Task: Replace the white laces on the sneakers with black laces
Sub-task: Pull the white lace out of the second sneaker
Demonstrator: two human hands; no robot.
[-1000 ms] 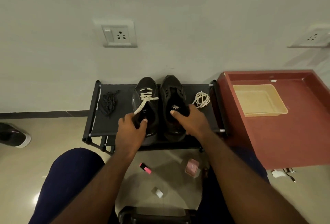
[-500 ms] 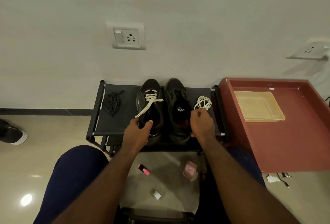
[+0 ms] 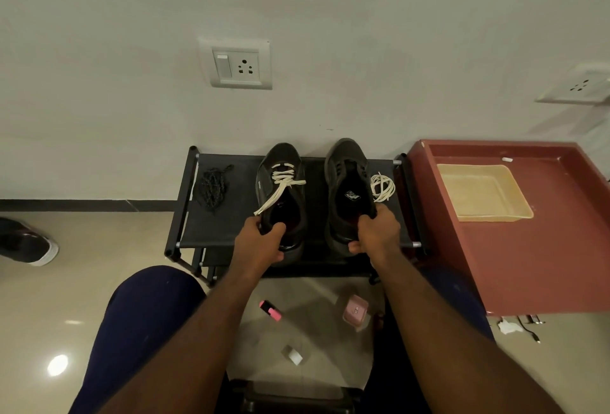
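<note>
Left grip (image 3: 260, 242) clasps the laced sneaker (image 3: 280, 162) by the heel, right grip (image 3: 376, 232) the unlaced sneaker (image 3: 346, 156), at the rack's (image 3: 231, 232) front edge; a hasty tug could sweep the coiled white lace (image 3: 382, 187) off its right edge.

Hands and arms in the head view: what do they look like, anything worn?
Two bare human arms. The left hand and right hand wear no gloves; no ring, watch or wristband shows. Both forearms are uncovered down to the frame's lower edge, no sleeve in view. The legs beneath wear dark navy trousers.
</note>
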